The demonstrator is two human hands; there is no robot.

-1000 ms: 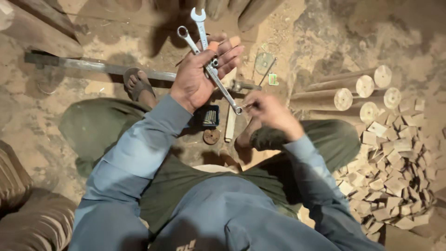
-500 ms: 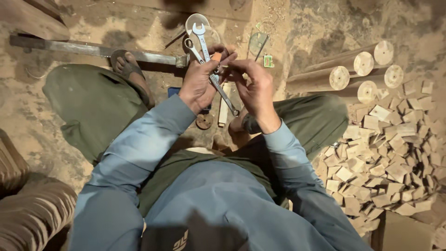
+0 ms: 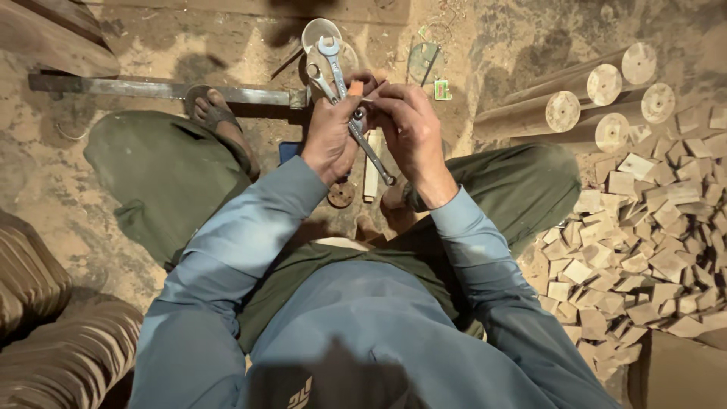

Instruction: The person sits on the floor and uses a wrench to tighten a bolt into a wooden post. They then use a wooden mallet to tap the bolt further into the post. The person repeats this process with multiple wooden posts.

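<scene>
Close above the lap, the left hand (image 3: 331,132) grips two metal wrenches (image 3: 342,91), fingers wrapped round their shafts; the right hand (image 3: 409,129) pinches a small wooden piece (image 3: 356,88) against them. Beyond, round wooden dowels (image 3: 564,112) lie on the dirt floor (image 3: 500,45).

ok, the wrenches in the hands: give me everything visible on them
Two bare grey metal wrenches, slim and shiny, are bunched together in the left hand. Their open-ended heads stick up past the fingers: one higher, one lower and to its left. One shank runs down and right out of the hand, ending just above a pale wooden stick on the ground. The right hand meets them from the other side, fingertips pinching at a small orange-tan piece beside the shanks. Where the wrenches join is hidden.
</scene>
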